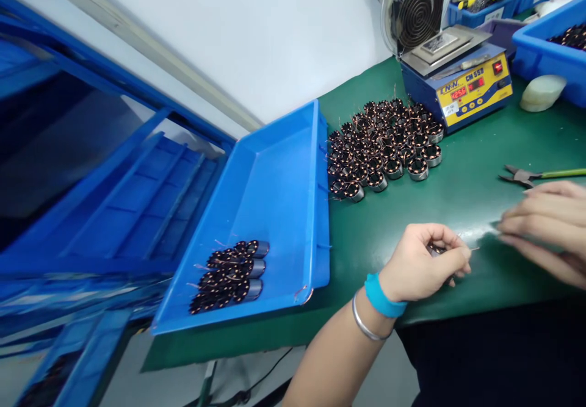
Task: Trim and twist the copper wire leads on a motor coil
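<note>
My left hand rests on the green mat near its front edge, fingers curled round a small wound coil part that barely shows. A blue band and a metal bangle sit on that wrist. My right hand lies just to the right, blurred, fingers stretched toward the left hand. A cluster of several copper-wound coils stands on the mat behind the hands. A blue tray on the left holds rows of the same coils at its near end.
A blue and yellow solder pot with red digits and a round fan behind it stands at the back. Green-handled cutters lie right of the coils. Blue bins fill the back right. Stacked blue trays are at left.
</note>
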A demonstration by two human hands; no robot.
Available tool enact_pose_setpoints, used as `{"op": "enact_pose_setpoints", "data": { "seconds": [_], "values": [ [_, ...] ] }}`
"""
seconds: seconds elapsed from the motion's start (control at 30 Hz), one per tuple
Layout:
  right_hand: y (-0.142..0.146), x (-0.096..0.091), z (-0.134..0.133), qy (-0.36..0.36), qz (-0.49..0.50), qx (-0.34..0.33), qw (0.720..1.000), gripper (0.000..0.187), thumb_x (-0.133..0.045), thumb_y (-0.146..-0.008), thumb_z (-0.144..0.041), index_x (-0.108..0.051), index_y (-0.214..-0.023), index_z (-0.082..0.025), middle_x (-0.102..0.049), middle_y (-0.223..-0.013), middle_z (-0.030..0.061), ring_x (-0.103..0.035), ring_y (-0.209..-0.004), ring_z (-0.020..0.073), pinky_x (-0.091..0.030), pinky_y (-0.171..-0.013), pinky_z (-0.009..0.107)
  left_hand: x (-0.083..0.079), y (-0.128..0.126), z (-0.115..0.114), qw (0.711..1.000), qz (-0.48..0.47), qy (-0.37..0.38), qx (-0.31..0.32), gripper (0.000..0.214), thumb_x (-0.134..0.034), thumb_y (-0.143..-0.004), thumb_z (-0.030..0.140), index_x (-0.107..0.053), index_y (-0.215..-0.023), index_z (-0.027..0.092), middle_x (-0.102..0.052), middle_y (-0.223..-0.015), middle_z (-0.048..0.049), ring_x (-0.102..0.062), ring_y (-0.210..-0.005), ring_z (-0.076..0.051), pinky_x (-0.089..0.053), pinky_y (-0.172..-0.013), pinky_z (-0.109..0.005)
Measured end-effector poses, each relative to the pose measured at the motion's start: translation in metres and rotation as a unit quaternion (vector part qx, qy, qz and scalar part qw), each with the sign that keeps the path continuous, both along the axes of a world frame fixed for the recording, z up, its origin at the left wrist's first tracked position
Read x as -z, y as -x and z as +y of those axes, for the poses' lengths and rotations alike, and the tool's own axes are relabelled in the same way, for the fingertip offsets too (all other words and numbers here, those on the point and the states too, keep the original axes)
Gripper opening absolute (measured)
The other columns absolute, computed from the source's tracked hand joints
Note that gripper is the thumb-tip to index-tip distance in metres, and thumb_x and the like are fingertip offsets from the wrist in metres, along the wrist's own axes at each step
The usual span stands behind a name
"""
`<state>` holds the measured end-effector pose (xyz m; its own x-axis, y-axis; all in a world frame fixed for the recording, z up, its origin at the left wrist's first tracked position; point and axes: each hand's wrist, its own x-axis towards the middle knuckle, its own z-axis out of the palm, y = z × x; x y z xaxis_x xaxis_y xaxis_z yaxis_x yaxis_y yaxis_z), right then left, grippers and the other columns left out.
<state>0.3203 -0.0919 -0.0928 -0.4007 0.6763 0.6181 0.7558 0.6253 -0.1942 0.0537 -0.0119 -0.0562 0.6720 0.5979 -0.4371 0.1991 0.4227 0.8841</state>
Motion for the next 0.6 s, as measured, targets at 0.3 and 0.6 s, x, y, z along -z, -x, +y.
{"op": "enact_pose_setpoints", "data": {
  "seconds": [0.3, 0.6],
  "values": [
    [0.026, 0.001, 0.013, -0.032, 0.003, -0.018, 0.999, 0.026, -0.047, -0.123, -0.016, -0.066, -0.107, -0.024, -0.078, -0.093, 0.0005, -0.074, -0.08, 0.0192, -0.055, -0.091, 0.042, 0.012, -0.002, 0.002, 0.999, -0.008, 0.041, -0.005, 0.056, -0.112, -0.067, 0.052, -0.07, -0.075, 0.016, -0.073, -0.068, -0.0006, -0.064, -0.059, -0.009, -0.055, -0.054, -0.018],
    [0.047, -0.021, 0.024, 0.242, 0.205, -0.109, 0.942, 0.039, -0.061, -0.122, -0.041, -0.073, -0.089, -0.023, -0.075, -0.081, 0.0004, -0.07, -0.066, 0.0142, -0.054, -0.061, 0.025, 0.017, -0.001, 0.003, 0.998, -0.017, 0.024, 0.054, 0.062, -0.116, -0.063, 0.053, -0.068, -0.082, 0.018, -0.072, -0.07, 0.0012, -0.064, -0.057, -0.009, -0.051, -0.053, -0.019]
  ]
}}
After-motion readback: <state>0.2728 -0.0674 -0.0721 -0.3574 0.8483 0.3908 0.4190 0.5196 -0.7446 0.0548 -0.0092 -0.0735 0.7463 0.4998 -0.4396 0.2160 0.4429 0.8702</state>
